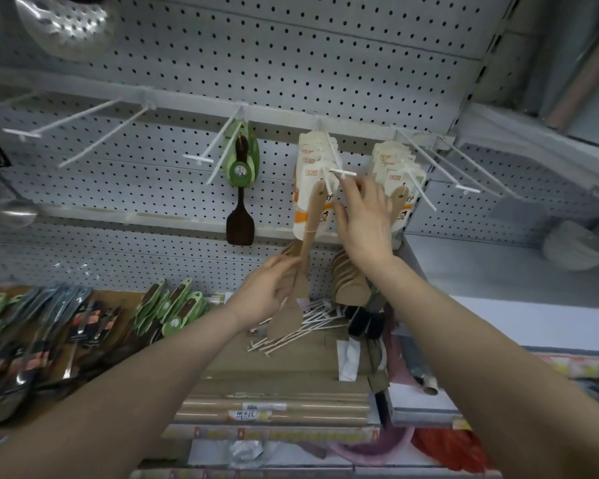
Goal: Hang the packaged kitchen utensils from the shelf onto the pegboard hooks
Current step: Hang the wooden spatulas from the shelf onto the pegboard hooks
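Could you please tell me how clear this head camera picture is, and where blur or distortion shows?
Head view: wide-angle bending curves the pegboard rails; the left hand is motion-blurred at the wooden spatula; the right hand is sharper; the packaged utensils at lower left are smeared; lighting is flat and dim.

A round white badge with one large character, too blurred to read, sits on the green card (241, 160) of the dark spatula hanging on the pegboard (291, 57), and a like badge marks a green card (174, 322) on the shelf. The white-and-orange cards (311, 188) on the hooks carry orange print too small to read. A white label (249, 415) on a brown roll bears handwritten characters, not legible.
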Demonstrator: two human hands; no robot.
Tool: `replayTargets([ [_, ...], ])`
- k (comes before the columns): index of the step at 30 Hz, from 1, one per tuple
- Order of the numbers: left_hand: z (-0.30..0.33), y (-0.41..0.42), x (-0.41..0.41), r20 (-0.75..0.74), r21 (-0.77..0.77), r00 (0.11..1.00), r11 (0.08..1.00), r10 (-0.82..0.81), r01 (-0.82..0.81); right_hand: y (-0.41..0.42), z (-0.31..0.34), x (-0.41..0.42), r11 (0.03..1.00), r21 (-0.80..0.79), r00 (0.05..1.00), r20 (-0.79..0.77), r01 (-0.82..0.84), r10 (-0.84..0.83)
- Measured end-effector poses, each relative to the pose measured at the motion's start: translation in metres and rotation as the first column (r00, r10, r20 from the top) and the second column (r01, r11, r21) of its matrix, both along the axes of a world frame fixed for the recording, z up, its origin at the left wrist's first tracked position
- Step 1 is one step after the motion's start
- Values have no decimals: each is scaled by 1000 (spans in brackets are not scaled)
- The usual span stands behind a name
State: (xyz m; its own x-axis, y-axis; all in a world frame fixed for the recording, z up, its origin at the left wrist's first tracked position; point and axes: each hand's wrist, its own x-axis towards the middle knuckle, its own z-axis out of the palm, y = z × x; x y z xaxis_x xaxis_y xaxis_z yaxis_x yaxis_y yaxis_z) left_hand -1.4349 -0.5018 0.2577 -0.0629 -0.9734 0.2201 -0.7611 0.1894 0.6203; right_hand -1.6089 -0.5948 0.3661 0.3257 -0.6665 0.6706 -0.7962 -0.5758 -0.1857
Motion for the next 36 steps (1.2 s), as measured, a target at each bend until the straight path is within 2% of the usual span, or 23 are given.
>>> replayTargets([
  [7, 26, 70, 58, 123, -128, 983, 984, 138, -122, 78, -18, 25, 998, -11, 975, -214, 57, -58],
  [12, 50, 155, 141, 265, -241, 915, 940, 305, -243, 145, -22, 97, 995, -64, 945, -323, -75, 51],
  [17, 72, 266, 244, 373, -319, 806, 879, 460, -354, 221, -18, 211, 960, -61, 893, -389, -271, 227],
  [24, 84, 438, 385, 483, -327, 594, 762, 643, -559, 344, -12, 387, 835, -17, 738, -478, -551, 477],
  [29, 84, 542, 456, 473, -331, 451, 627, 757, -705, 418, -12, 491, 722, 30, 602, -527, -692, 600],
  [36, 62, 642, 538, 414, -279, 298, 432, 860, -858, 492, -32, 624, 548, 117, 404, -554, -828, 728],
])
